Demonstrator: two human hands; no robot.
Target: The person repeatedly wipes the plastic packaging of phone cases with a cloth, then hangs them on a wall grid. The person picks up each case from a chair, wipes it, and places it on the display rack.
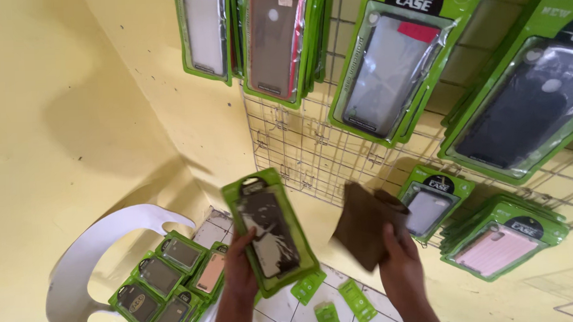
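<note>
**Phone case pack in one hand, brown cloth in the other**

The phone case pack (271, 231), a green card sleeve with a clear front over a dark case, is held up by the left hand (240, 269). Its fingers are closed on the pack's lower left edge, thumb on the front. The right hand (400, 265) grips a brown cloth (365, 225) from below, the cloth raised just beside the pack but not touching it. The two hands are apart, each clamped on its own thing.

The pack looks light and fairly stiff. Its glossy plastic front is probably slippery, so the card border is likely the surest place to hold it. The cloth is soft and limp.

Below the left hand, more green packs (169, 279) lie stacked on the seat of a white plastic chair (84, 253). A few small green cards (354, 301) lie on the tiled floor (287, 312). Behind, a wire rack (299, 147) on the yellow wall (59, 113) carries rows of hanging packs (392, 66).
</note>
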